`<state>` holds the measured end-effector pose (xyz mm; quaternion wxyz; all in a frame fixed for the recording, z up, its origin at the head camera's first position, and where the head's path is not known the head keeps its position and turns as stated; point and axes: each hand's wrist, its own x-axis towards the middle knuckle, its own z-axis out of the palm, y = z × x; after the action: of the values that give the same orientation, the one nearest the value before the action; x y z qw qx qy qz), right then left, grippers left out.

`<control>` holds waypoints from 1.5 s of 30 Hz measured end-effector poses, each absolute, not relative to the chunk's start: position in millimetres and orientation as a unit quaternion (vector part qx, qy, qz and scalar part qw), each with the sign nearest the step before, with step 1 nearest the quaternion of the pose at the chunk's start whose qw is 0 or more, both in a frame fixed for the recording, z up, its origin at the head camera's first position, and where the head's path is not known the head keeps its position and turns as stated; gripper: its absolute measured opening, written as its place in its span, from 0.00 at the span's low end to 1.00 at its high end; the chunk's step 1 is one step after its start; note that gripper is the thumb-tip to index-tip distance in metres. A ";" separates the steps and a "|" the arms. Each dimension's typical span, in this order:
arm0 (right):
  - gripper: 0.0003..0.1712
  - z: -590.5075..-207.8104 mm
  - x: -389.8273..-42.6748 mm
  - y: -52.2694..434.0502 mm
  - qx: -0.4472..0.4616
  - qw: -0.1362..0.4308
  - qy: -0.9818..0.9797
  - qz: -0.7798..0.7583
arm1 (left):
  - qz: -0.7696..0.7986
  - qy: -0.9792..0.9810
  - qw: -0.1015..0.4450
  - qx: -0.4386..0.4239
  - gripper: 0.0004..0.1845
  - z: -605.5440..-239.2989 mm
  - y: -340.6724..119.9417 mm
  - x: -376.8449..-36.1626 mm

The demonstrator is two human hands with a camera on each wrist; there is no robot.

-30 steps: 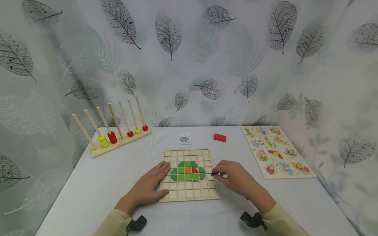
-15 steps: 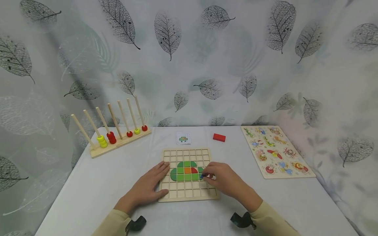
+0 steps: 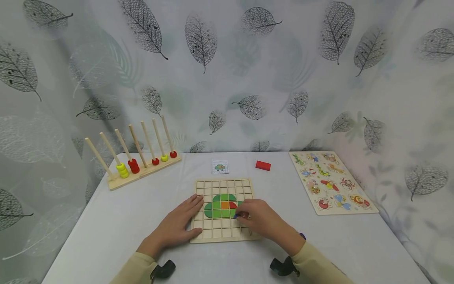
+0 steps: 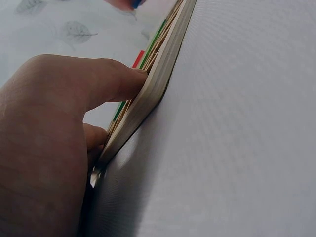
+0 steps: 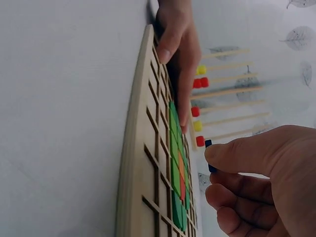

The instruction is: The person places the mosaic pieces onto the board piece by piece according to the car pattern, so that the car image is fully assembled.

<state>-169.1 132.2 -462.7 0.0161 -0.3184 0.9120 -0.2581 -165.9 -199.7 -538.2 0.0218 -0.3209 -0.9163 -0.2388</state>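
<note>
In the head view a wooden grid board (image 3: 216,233) lies in front of me, with green tiles (image 3: 216,213), an orange tile (image 3: 225,205) and a red tile (image 3: 232,205) set in its middle cells. My left hand (image 3: 178,223) rests along the board's left edge with fingers spread; in the left wrist view its thumb (image 4: 116,81) lies on the board's edge. Over the right part of the board, my right hand (image 3: 260,218) pinches a small blue tile (image 5: 209,153) between thumb and fingers, held above the cells. That hand covers some of the right-hand tiles in the head view.
Behind the board lie a small pattern card (image 3: 220,167) and a red block (image 3: 263,165). A wooden peg stand (image 3: 149,170) with red and yellow beads is at back left. At right lies a picture puzzle board (image 3: 315,205). A leaf-print cloth (image 3: 262,67) hangs behind the table.
My right hand has moved left with the blue tile, from the board's right edge to over its tiles. The left hand has stayed put.
</note>
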 end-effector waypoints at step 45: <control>0.07 -474.8 -169.5 129.8 -0.309 0.029 0.927 -0.209 | -0.243 -0.915 0.028 -0.322 0.48 -538.7 -200.0 -165.6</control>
<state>-169.5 129.8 -474.8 0.0291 -0.3090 0.9274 -0.2090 -165.6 -200.0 -538.7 0.0283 -0.3216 -0.9146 -0.2433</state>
